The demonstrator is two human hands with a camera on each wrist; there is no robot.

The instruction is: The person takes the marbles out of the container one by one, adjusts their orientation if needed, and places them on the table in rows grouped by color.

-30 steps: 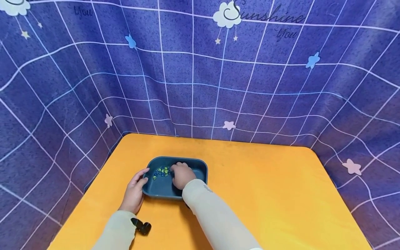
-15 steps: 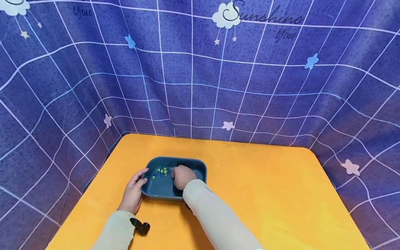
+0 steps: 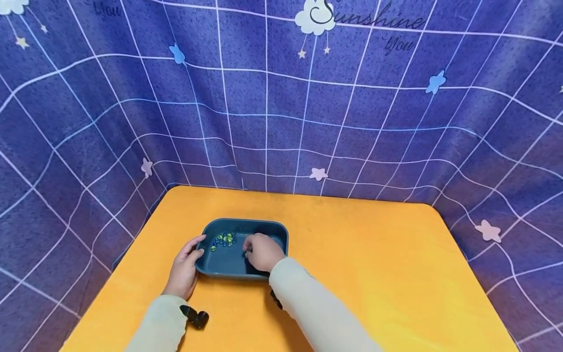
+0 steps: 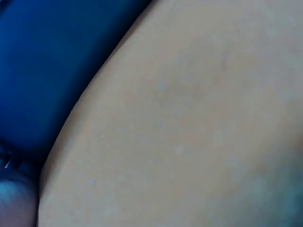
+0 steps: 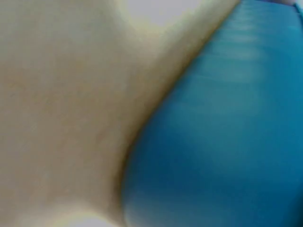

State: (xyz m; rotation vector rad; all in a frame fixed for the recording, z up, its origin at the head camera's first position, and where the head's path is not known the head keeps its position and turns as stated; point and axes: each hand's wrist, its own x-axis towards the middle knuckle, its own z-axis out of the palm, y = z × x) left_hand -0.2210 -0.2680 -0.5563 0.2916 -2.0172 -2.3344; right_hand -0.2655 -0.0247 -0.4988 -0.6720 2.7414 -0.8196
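A dark teal rectangular plastic tub (image 3: 226, 266) sits on the table left of centre. Glass marbles (image 3: 227, 240), yellow-green and blue, lie in a loose cluster at its back left. My left hand (image 3: 182, 274) grips the tub's left wall, with fingers and thumb at the rim. Inside the tub, right of the marbles, is my right hand (image 3: 266, 253) with curled fingers; whether something is between its fingertips is too small to tell. Skin fills much of both wrist views, beside the blurred tub wall (image 4: 42, 61) in the left one and the tub surface (image 5: 222, 142) in the right.
The orange-yellow tabletop (image 3: 374, 264) extends right of the tub. Behind and at both sides hangs a purple-blue grid-patterned curtain (image 3: 281, 122) with stars and clouds. A black strap piece (image 3: 195, 318) sits at the left cuff.
My right hand has drawn away from the marbles, slightly rightward, and its fingers have shifted. The left hand keeps its hold on the tub. The head view has shifted slightly.
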